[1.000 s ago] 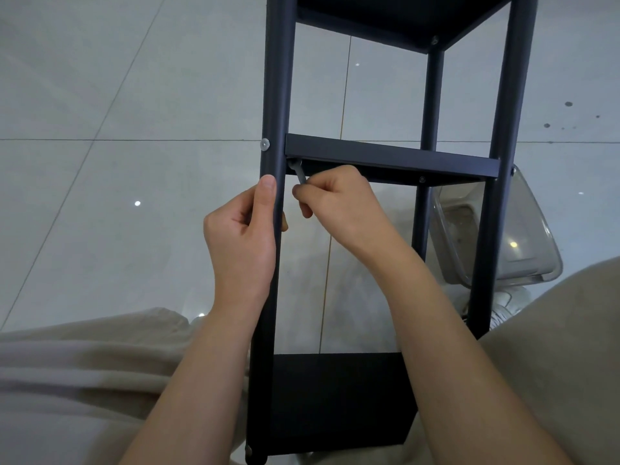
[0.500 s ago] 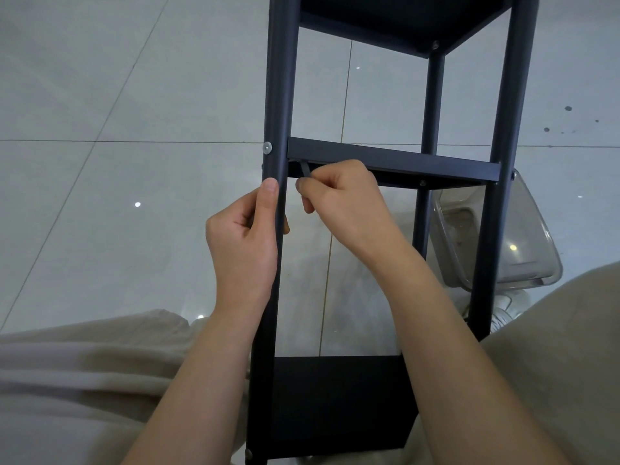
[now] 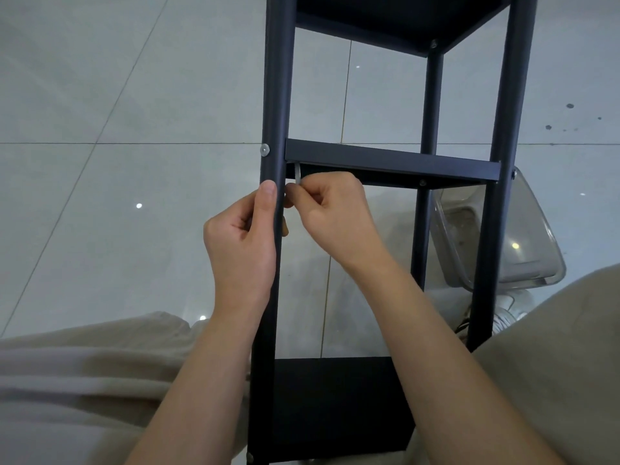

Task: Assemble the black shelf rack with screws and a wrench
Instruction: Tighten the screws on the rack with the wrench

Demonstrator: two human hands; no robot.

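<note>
**A:** Where does the black shelf rack (image 3: pixel 516 95) sit?

**B:** It stands on the tiled floor (image 3: pixel 134 95) between the person's knees and runs from 6 o'clock up to 12 o'clock in the view. The bottom shelf (image 3: pixel 339 404) is at 6, the middle shelf (image 3: pixel 389 161) is just above centre, and the top shelf (image 3: pixel 396 18) is cut off at 12.

**A:** And the left hand (image 3: pixel 240 243)?

**B:** It is wrapped round the front-left post (image 3: pixel 276 78), just below the middle shelf. The thumb lies straight up the front of the post and the fingers curl behind it.

**A:** The right hand (image 3: pixel 335 209)?

**B:** It is closed, with the fingertips pinching a small silvery wrench (image 3: pixel 297 172). The wrench points up under the left end of the middle shelf, right beside the post. What its tip meets is hidden in the shadow.

**A:** Any screws showing?

**B:** A silver screw (image 3: pixel 264 149) sits in the post, level with the middle shelf, at 12 o'clock from the left thumb. There are darker ones under the shelf corners.

**A:** What else is around?

**B:** A clear plastic container (image 3: pixel 523 236) sits tilted behind the rack at 3 o'clock. A white shoe (image 3: pixel 506 310) is below it. Beige trousers (image 3: pixel 67 380) fill 8 o'clock and 4 o'clock.
</note>
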